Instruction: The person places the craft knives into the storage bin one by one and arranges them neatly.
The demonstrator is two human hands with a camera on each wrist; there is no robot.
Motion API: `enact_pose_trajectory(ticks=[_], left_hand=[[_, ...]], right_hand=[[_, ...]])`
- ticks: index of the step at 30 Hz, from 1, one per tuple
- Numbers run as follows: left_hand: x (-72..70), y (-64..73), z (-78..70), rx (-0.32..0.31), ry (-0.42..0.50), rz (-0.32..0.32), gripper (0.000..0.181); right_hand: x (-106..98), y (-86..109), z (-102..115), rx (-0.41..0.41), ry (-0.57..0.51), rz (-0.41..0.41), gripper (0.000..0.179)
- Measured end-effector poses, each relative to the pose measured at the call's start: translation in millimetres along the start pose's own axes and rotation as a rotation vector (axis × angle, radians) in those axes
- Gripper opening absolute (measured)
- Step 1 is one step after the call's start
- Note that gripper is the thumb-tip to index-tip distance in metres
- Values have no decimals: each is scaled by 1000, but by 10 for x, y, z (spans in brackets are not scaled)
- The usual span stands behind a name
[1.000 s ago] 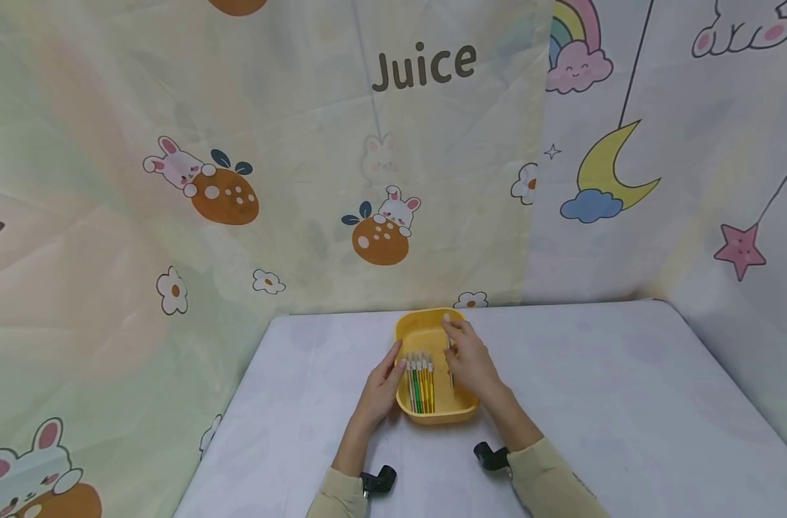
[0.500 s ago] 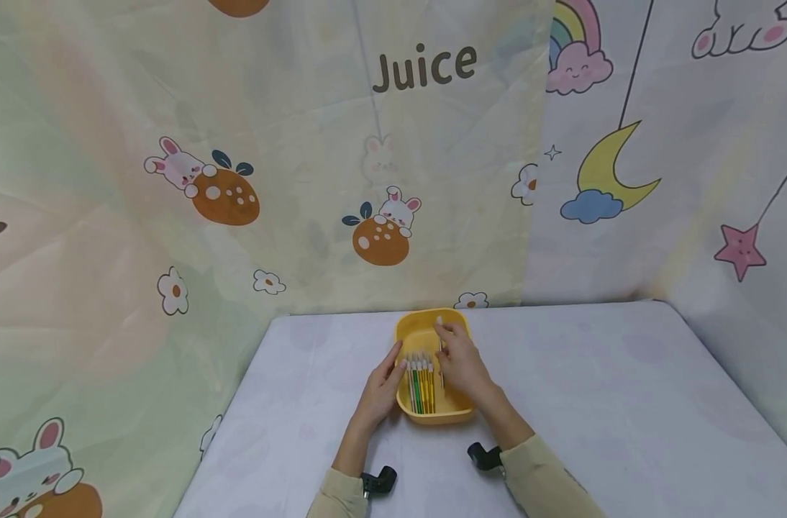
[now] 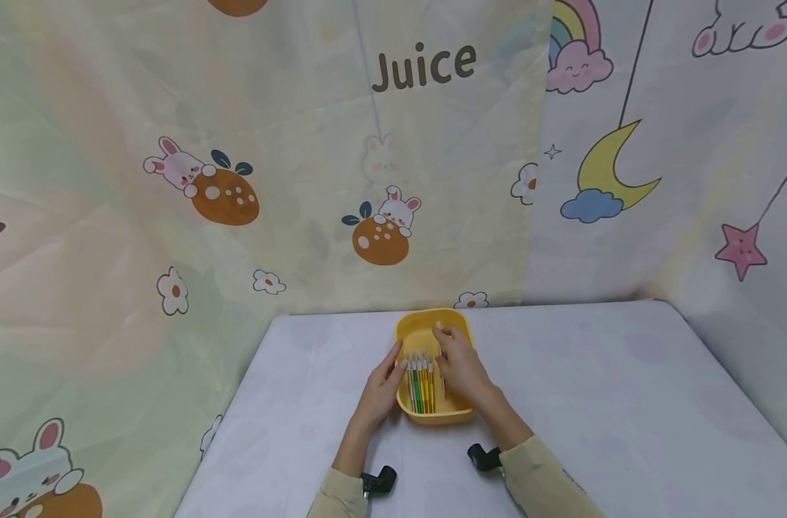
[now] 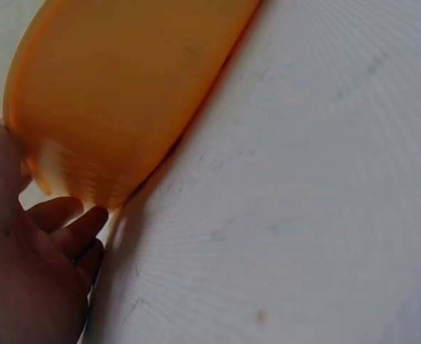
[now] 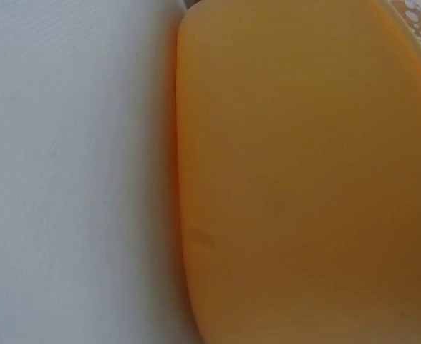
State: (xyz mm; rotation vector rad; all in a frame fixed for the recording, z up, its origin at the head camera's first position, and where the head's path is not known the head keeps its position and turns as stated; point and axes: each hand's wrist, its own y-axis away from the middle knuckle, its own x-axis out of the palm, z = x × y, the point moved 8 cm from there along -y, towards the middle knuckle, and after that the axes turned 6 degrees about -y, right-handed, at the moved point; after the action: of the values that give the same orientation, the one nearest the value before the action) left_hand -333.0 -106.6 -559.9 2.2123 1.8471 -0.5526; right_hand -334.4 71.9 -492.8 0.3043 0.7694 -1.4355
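Observation:
A yellow tray (image 3: pixel 455 416) stands on the white table. Several slim paintbrushes (image 3: pixel 422 387) with pale tips and green or yellow handles lie side by side in its left half, tips away from me. My left hand (image 3: pixel 379 392) holds the tray's left side, thumb at the rim; the left wrist view shows its other fingers (image 4: pixel 81 233) bent against the outer wall. Over the right half of the tray, my right hand (image 3: pixel 463 365) pinches one more paintbrush (image 3: pixel 442 381), mostly hidden by the fingers. The right wrist view shows only the tray's outer wall (image 5: pixel 303 172) and cloth.
White cloth covers the table (image 3: pixel 613 388), which extends to both sides of the tray. Close behind the tray hangs a printed curtain (image 3: pixel 303 180). Each wrist carries a black camera (image 3: pixel 379 480).
My right hand has shifted slightly left with the paintbrush, towards the row, then a little nearer to me. The left hand and the tray have stayed put.

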Motion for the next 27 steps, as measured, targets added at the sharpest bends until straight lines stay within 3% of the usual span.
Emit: enact_pose_trajectory(ticks=[15,27], left_hand=[[-5,11,-26,23,-7,-11,56],[-2,7,-36,39,-4,-7,57]], right_hand=[[124,-22,-46,37,68,86,59],[139,-11,-20,18,95,107,57]])
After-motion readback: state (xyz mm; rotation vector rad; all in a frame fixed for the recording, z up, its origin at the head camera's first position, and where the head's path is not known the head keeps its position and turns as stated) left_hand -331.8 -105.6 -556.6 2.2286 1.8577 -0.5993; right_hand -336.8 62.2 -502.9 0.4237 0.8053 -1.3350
